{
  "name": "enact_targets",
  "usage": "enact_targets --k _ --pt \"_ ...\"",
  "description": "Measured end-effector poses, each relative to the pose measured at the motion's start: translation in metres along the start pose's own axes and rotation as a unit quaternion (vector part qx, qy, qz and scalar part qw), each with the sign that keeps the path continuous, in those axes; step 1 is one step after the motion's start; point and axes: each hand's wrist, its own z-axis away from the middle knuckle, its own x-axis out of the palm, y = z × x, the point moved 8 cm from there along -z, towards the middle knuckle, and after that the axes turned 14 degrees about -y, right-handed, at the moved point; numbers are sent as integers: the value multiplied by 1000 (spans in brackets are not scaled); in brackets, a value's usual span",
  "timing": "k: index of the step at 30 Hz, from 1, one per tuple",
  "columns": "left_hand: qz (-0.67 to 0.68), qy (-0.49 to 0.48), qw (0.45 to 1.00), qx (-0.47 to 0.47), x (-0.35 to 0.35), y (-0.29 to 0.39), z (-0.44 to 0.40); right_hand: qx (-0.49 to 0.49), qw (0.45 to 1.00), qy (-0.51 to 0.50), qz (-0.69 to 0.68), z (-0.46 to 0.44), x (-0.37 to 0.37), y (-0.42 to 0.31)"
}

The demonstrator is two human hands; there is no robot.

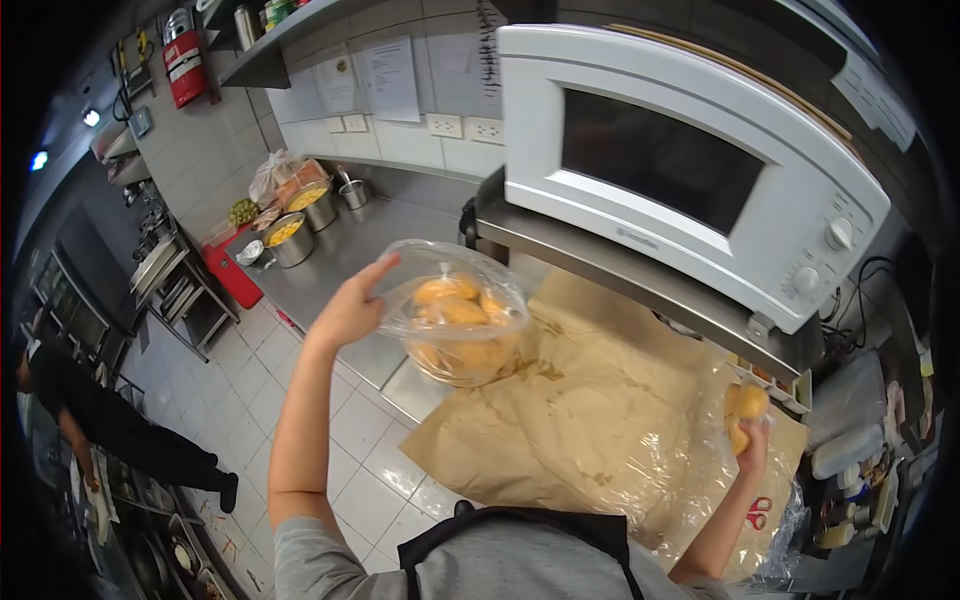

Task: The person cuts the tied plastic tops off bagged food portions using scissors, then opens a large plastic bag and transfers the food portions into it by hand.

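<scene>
A clear plastic bag (pixel 455 315) with several yellow-orange rounded pieces inside stands on the counter at the left edge of the brown paper (pixel 590 400). My left hand (pixel 355 303) is at the bag's open rim, its fingers pinched on the plastic with the index finger stretched out. On the right, my right hand (pixel 755 447) grips yellow-orange pieces (pixel 745 403) like those in the bag, above clear plastic wrap that lies on the paper. Red-handled scissors (pixel 759 512) lie beside my right forearm.
A white microwave (pixel 680 160) sits on a metal shelf (pixel 640 270) over the paper. Metal pots (pixel 290 243) with yellow food stand at the counter's far left. Containers (pixel 850 440) line the right side. A person in black (pixel 110 410) stands at the far left.
</scene>
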Motion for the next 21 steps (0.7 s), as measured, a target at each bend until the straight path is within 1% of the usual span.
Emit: enact_targets --k 2,4,5,6,7,8,9,10,12,13,14,16,17,18,19,21 --pt "21 -16 1000 10 -5 4 -5 -17 983 -125 -137 19 75 -20" --pt "47 -30 998 32 -5 9 -11 -76 968 -209 -118 -1 153 -27" --pt "50 -35 997 39 -5 10 -12 91 975 -188 -70 -14 202 -28" --pt "53 -39 997 48 -5 10 -15 40 954 -280 -98 -24 265 -52" --pt "55 -43 996 57 -7 12 -17 -9 917 -375 -135 -31 328 -78" --pt "66 -47 995 62 -8 13 -18 -48 868 -463 -174 -34 388 -103" --pt "77 -50 994 67 -8 14 -17 -37 879 -452 -145 -44 435 -111" --pt "88 -53 992 73 -9 14 -17 -31 878 -466 -109 -58 476 -106" --pt "89 -51 991 84 -13 13 -19 -39 860 -504 68 -81 542 -75" --pt "89 -49 991 89 -16 11 -19 -182 808 -527 189 -84 570 -55" --pt "92 -36 990 96 -21 9 -20 -205 731 -539 365 -78 588 -23" --pt "96 -11 989 108 -31 0 -22 -141 675 -528 495 -61 590 -9" --pt "119 10 985 125 -38 -7 -24 -108 640 -518 557 -58 587 -2" --pt "145 32 979 141 -45 -19 -27 -160 687 -521 481 -68 578 2" --pt "171 54 972 155 -50 -31 -30 -132 693 -532 468 -65 567 -10" --pt "202 59 969 126 -55 -54 -40 -74 704 -554 438 -51 547 -42"
